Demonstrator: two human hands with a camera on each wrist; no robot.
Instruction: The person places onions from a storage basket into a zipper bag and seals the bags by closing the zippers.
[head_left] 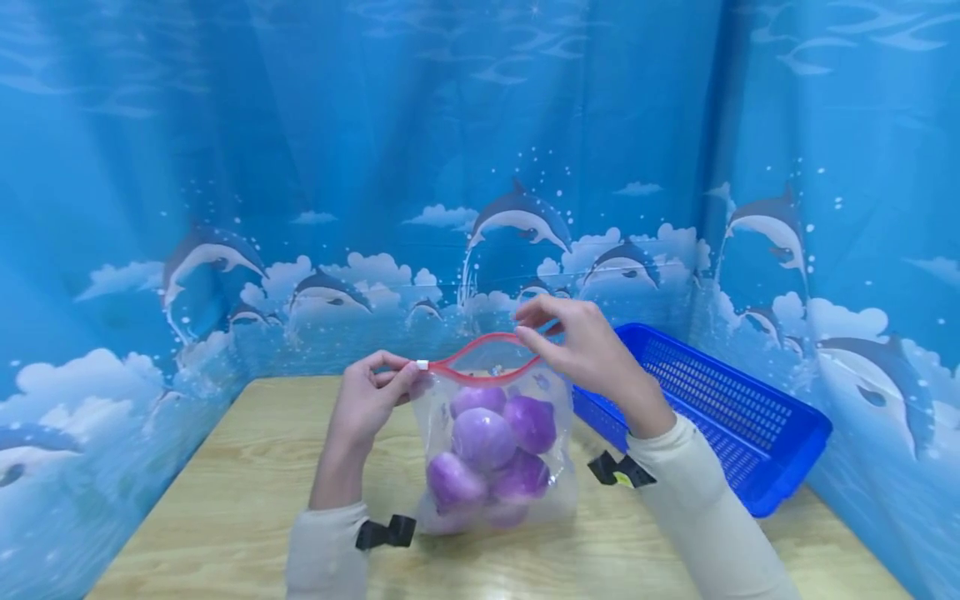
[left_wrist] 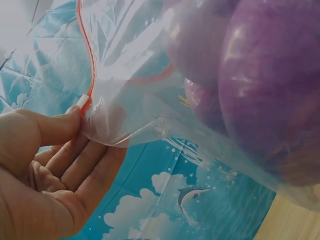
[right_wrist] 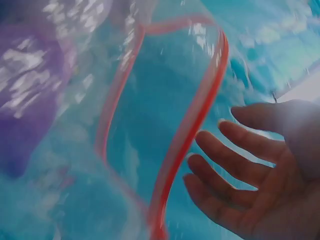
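Observation:
A clear zip bag (head_left: pixel 567 500) with a red zip rim stands on the table, holding several purple onions (head_left: pixel 483 437). Its mouth gapes in the middle. At the left end of the rim my left hand (head_left: pixel 367 396) pinches the corner by the white slider (head_left: pixel 423 365), between thumb and forefinger. The left wrist view has that thumb on the slider (left_wrist: pixel 82 101) and the other fingers behind the plastic. My right hand (head_left: pixel 581 346) is beside the right part of the rim, its fingers loosely bent. In the right wrist view those fingers (right_wrist: pixel 230 170) hold nothing and sit just off the red rim (right_wrist: pixel 200 105).
A blue perforated basket (head_left: pixel 806 433) stands at the right of the wooden table (head_left: pixel 262 450), partly behind my right forearm. A blue curtain printed with dolphins (head_left: pixel 450 125) surrounds the table. Black wrist mounts (head_left: pixel 386 532) stick out from both sleeves.

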